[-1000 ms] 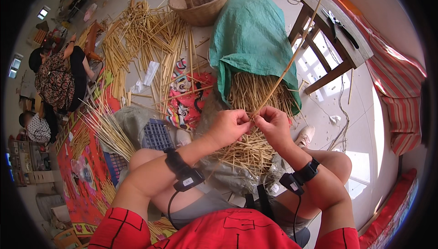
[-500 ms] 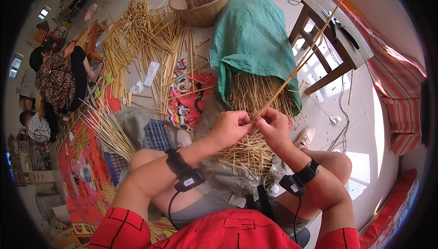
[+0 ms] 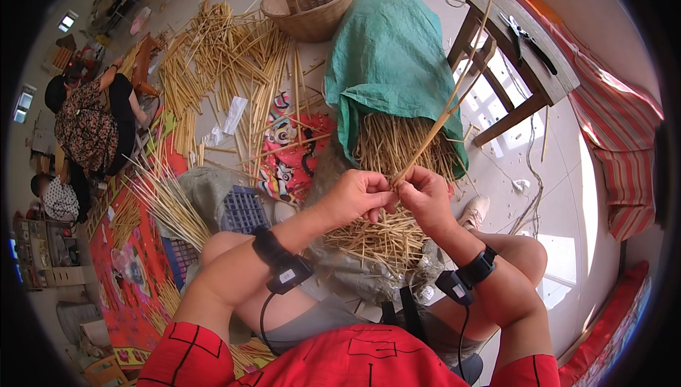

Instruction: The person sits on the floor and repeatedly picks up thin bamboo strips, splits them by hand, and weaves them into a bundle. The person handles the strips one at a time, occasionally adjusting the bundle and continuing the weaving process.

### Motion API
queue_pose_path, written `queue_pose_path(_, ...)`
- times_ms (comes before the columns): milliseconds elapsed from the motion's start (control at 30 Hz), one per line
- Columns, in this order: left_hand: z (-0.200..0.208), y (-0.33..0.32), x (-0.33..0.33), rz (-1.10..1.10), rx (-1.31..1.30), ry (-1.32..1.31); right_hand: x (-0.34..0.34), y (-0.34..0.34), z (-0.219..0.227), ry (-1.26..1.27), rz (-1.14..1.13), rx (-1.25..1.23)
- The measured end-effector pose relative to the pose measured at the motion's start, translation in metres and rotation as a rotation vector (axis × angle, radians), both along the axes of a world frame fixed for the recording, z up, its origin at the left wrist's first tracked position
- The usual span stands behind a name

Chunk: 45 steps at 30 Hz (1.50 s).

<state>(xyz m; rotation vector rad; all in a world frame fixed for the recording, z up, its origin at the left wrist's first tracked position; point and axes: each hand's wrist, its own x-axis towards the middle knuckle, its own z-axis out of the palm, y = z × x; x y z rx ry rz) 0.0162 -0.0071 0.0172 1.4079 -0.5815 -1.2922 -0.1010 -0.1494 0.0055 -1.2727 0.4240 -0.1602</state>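
The left hand (image 3: pixel 358 199) and right hand (image 3: pixel 424 195) meet fingertip to fingertip, both pinched shut on one long straw (image 3: pixel 447 100) that rises up and right from them. This looks like the working of a single stalk drawn from the bundle (image 3: pixel 386 195) lying just under the hands; the next move likely calls for a firm pinch and an even pull. A green cloth (image 3: pixel 390 61) covers the bundle's far end. Beyond, loose straws (image 3: pixel 220 61), a basket (image 3: pixel 312 0) and a wooden stool (image 3: pixel 518 68) stand on the tiled floor (image 3: pixel 560 174); another person (image 3: pixel 89 124) sits at the left.
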Motion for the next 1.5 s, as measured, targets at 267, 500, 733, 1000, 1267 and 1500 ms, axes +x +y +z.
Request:
queue_pose_path(267,0.004,0.0,0.005,-0.029,0.012,-0.007,-0.002,-0.001,0.002,0.01,-0.014,0.074)
queue_pose_path(500,0.0,-0.001,0.003,-0.037,0.033,-0.052,-0.002,-0.003,-0.002,-0.01,0.015,-0.035)
queue_pose_path(733,0.005,-0.001,0.003,-0.062,0.007,-0.02,-0.002,-0.008,0.004,0.017,0.079,0.023)
queue_pose_path(1000,0.005,0.001,0.009,-0.135,-0.028,-0.069,-0.001,-0.01,0.004,0.013,0.073,0.082)
queue_pose_path(1267,0.006,0.001,0.007,-0.173,-0.041,-0.077,-0.002,-0.011,0.005,0.022,0.084,0.086)
queue_pose_path(1500,0.001,0.001,0.005,-0.157,-0.052,-0.082,-0.001,-0.009,0.002,0.007,0.075,0.059)
